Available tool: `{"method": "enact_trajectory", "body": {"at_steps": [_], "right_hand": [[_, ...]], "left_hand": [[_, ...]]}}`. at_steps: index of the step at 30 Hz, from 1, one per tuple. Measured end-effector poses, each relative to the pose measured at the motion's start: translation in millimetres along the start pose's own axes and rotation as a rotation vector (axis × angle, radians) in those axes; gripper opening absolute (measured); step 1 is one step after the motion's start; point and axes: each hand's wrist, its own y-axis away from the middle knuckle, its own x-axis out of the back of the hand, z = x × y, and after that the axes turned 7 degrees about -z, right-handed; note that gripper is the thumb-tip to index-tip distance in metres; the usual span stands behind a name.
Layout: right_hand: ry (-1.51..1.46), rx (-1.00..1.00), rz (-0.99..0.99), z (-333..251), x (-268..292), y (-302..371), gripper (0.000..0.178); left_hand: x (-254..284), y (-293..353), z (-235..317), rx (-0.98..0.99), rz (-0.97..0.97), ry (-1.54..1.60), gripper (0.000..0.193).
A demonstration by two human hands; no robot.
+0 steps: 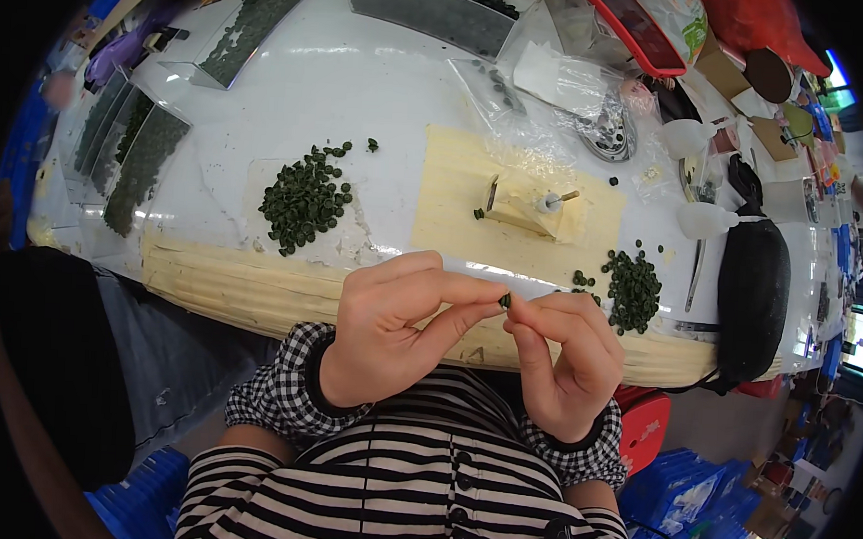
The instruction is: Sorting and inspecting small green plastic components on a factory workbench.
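Between my two hands, over the table's near edge, is a small dark green round piece (505, 300). The thumb and forefinger of my left hand (390, 326) pinch it from the left. My right hand (571, 348) meets it from the other side, its fingertips closed and touching the piece or my left fingertips. A heap of similar dark green pieces (304, 201) lies beyond my left hand. Another, smaller heap (633, 293) lies to the right, just past my right hand. Straight ahead stands a tape-covered block (525, 214) with a thin pin sticking out.
Clear trays of green pieces stand at the far left (147, 166) and at the back (433, 14). Plastic bags (515, 119), a red-framed phone (644, 33), white squeeze bottles (705, 221) and a black case (753, 298) crowd the right. Yellow tape (229, 280) covers the table's front edge.
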Motion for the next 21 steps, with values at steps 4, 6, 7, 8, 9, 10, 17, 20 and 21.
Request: {"method": "enact_trajectory", "body": {"at_steps": [4, 6, 7, 8, 9, 10, 17, 20, 21], "right_hand": [[0.026, 0.02, 0.001, 1.0, 0.6, 2.6, 0.025], [0.028, 0.038, 0.003, 2.5, 1.1, 2.9, 0.025], [0.027, 0.045, 0.006, 2.6, 0.7, 2.7, 0.025], [0.027, 0.052, 0.008, 2.4, 0.0, 2.5, 0.026], [0.023, 0.056, 0.008, 1.7, -0.9, 3.9, 0.026], [0.019, 0.055, 0.013, 1.6, -1.8, 5.6, 0.026], [-0.008, 0.082, 0.046, 7.9, -1.6, 7.6, 0.027], [-0.02, 0.075, 0.051, 8.2, -3.3, 9.1, 0.027], [-0.019, 0.072, 0.05, 7.4, -3.8, 9.1, 0.027]], "left_hand": [[-1.0, 0.6, 1.6, -0.021, -0.009, -0.065, 0.02], [-0.8, 1.2, 2.2, -0.027, -0.016, -0.098, 0.02], [-0.8, 1.4, 2.0, -0.023, -0.011, -0.083, 0.02], [-0.9, 1.6, 1.5, -0.019, -0.005, -0.068, 0.02], [-1.2, 3.5, 1.6, -0.011, -0.001, -0.054, 0.02], [-1.0, 6.0, 1.0, 0.019, -0.014, -0.041, 0.02], [-6.3, 4.5, 2.9, 0.063, 0.013, 0.064, 0.02], [-7.0, 5.7, -1.6, 0.076, 0.012, 0.08, 0.02], [-7.0, 6.1, -2.5, 0.085, 0.013, 0.086, 0.02]]}}
